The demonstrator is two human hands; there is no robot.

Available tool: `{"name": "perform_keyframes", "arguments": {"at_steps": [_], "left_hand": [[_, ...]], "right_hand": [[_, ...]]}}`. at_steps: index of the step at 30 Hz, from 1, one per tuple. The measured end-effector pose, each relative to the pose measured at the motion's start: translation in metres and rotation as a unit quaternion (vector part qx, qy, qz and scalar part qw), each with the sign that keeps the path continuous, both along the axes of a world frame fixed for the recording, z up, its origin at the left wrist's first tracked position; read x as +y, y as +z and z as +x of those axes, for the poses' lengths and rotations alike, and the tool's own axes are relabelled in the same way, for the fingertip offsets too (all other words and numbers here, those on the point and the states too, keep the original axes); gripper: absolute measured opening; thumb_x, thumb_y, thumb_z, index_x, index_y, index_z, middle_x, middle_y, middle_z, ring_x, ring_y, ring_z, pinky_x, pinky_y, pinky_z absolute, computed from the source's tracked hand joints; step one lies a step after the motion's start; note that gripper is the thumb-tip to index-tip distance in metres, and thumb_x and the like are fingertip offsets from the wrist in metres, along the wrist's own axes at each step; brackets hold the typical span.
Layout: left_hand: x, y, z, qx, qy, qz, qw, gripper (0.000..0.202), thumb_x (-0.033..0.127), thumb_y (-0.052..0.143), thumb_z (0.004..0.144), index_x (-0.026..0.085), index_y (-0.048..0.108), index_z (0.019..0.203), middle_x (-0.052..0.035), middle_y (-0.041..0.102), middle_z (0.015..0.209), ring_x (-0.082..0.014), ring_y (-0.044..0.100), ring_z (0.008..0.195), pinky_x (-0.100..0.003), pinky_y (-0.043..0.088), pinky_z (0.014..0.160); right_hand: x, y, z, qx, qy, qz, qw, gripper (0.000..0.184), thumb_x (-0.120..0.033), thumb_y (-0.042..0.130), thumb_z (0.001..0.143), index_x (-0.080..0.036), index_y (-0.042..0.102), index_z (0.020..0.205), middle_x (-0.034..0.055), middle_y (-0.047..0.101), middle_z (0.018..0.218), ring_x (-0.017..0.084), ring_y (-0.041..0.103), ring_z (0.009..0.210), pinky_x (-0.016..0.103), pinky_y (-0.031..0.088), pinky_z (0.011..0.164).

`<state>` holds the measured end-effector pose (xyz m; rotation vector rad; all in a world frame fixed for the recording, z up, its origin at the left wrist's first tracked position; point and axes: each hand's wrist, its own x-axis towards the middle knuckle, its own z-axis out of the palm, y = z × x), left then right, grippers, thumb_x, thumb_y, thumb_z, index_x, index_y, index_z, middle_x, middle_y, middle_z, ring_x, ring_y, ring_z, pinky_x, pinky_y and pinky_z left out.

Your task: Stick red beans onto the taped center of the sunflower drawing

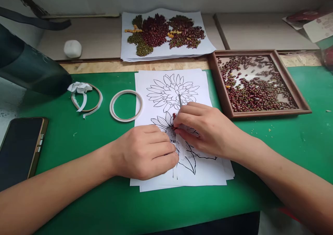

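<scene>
A stack of white sheets with a black line drawing of flowers (169,89) lies on the green mat (104,200). My left hand (145,151) rests on the sheet's lower left, fingers curled together against the paper beside the lower flower's centre. My right hand (203,127) pinches a thin grey tool (179,99) whose upper end sticks up over the top flower; its lower end is hidden under my fingers. A few red beans (173,116) sit at the lower flower's centre, right by my fingertips.
A wooden frame tray (301,103) of red and green beans stands to the right. Behind lies a paper (205,44) covered in a bean picture. Two tape rings (126,105) (87,98) lie to the left, a phone (20,148) at the left edge, and a dark object (28,68) above it.
</scene>
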<state>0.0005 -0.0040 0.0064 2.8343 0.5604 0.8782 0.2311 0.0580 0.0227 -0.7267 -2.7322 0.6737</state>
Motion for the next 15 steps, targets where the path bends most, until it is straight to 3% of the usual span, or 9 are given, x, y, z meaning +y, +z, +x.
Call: {"name": "perform_keyframes", "arguments": {"at_steps": [10,15], "left_hand": [[0.0002,0.0018,0.0003,0.005,-0.009,-0.013,1.0,0.01,0.013,0.068,0.095,0.015,0.07,0.085,-0.0027,0.078,0.085,-0.0172,0.075,0.077,-0.032,0.059,0.07],[0.0004,0.0019,-0.0002,-0.008,-0.004,-0.015,1.0,0.008,0.012,0.067,0.094,0.015,0.071,0.088,-0.0032,0.079,0.087,-0.0173,0.075,0.08,-0.031,0.058,0.07]], "right_hand": [[-0.0002,0.0015,0.0005,0.013,-0.002,-0.015,1.0,0.012,-0.017,0.054,0.099,-0.017,0.065,0.095,0.0069,0.064,0.087,0.021,0.056,0.081,0.034,0.042,0.07],[0.0052,0.0047,0.0045,0.058,-0.072,0.005,0.996,0.013,-0.018,0.054,0.099,-0.017,0.066,0.095,0.0071,0.065,0.09,0.019,0.059,0.079,0.033,0.042,0.068]]}}
